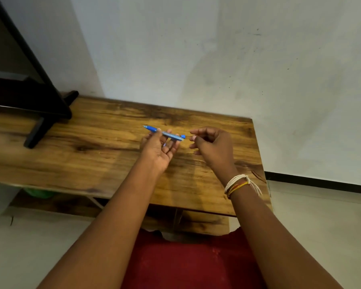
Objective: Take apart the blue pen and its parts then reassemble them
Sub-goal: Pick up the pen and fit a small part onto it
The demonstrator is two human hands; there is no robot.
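Observation:
My left hand (pixel 158 150) holds the blue pen (pixel 165 133) by its middle, above the wooden table (pixel 92 155). The pen lies nearly level, its blue tip pointing left and its blue end cap (pixel 183 136) pointing right. My right hand (pixel 212 148) hovers just right of the cap, a small gap away, with the fingers curled and the thumb and forefinger near each other. Nothing shows between those fingers. Thread bracelets circle my right wrist.
A black stand (pixel 44 113) rests on the table's far left. A white wall rises right behind the table. The table's right edge (pixel 261 163) lies close to my right hand, with pale floor beyond. A green object (pixel 38 193) sits under the table.

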